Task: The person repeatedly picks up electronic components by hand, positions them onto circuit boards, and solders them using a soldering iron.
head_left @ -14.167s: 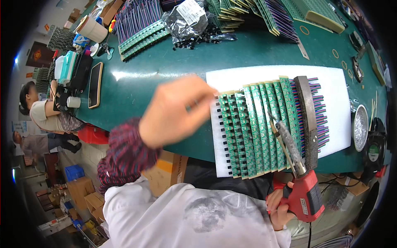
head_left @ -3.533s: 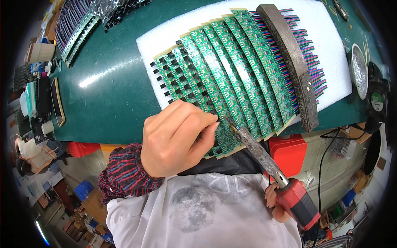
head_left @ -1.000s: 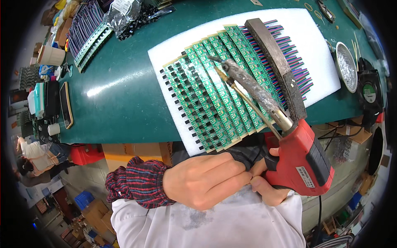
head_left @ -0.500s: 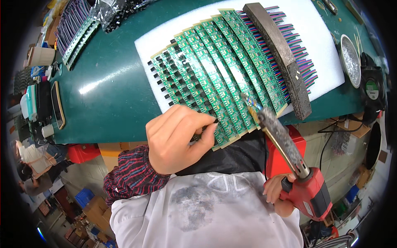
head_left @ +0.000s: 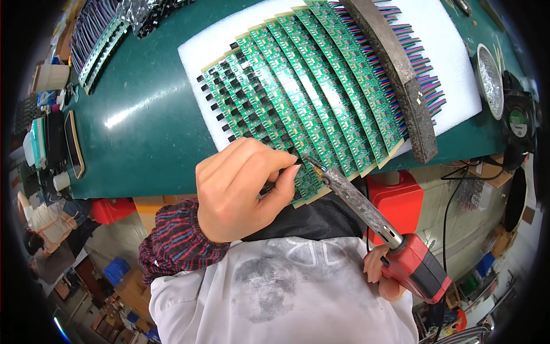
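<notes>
My left hand (head_left: 238, 186) is closed in a pinch, thumb and forefinger at the near edge of the green circuit boards (head_left: 321, 109). A small black component (head_left: 298, 159) shows at its fingertips, partly hidden by them. My right hand (head_left: 379, 272) grips the red handle of a soldering gun (head_left: 361, 206), finger near the trigger. Its long grey barrel slants up and left, and the tip is at the board beside my left fingertips. Whether the tip touches cannot be made out. Rows of black components (head_left: 246, 106) stand on the left boards.
The overlapping boards lie on a white foam sheet (head_left: 197, 49), with a heavy metal bar (head_left: 395, 63) across their coloured wires (head_left: 427, 86). A silver bowl (head_left: 488, 83) and a black fan (head_left: 518, 120) stand at right. More wired boards (head_left: 103, 57) and a phone (head_left: 74, 143) lie left.
The soldering gun has swung left and down, bringing its tip from over the middle boards to my left fingertips. My left hand keeps its pinch, and the view has shifted slightly.
</notes>
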`<state>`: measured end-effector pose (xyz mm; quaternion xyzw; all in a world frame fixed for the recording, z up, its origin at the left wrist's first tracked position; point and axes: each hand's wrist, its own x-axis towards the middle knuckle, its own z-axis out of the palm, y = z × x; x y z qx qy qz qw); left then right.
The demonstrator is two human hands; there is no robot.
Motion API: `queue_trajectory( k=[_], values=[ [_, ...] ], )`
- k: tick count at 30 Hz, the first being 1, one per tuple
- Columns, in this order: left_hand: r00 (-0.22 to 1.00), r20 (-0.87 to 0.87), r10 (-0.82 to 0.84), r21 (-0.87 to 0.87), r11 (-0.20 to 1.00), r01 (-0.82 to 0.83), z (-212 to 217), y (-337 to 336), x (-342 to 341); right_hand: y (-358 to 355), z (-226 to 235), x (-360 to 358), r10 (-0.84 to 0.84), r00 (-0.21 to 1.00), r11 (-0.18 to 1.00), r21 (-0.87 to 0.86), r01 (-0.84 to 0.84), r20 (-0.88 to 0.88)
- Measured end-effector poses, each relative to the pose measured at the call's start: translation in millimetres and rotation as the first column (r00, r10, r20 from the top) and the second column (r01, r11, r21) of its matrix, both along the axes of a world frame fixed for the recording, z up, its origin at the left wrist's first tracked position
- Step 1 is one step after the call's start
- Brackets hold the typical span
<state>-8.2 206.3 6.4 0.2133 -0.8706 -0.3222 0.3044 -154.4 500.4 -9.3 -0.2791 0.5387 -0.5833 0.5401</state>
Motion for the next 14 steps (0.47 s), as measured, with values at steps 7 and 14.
queue_trajectory(
  k=[7,14],
  values=[
    [1.0,0.018,0.007,0.02,1.0,-0.008,1,1,0,21,-26,7,-0.071,0.982,0.989,-0.137,0.047,-0.175],
    [1.0,0.025,0.011,0.032,0.999,-0.012,2,1,0,30,-23,0,-0.055,0.996,0.987,-0.158,0.043,-0.074]
  ],
)
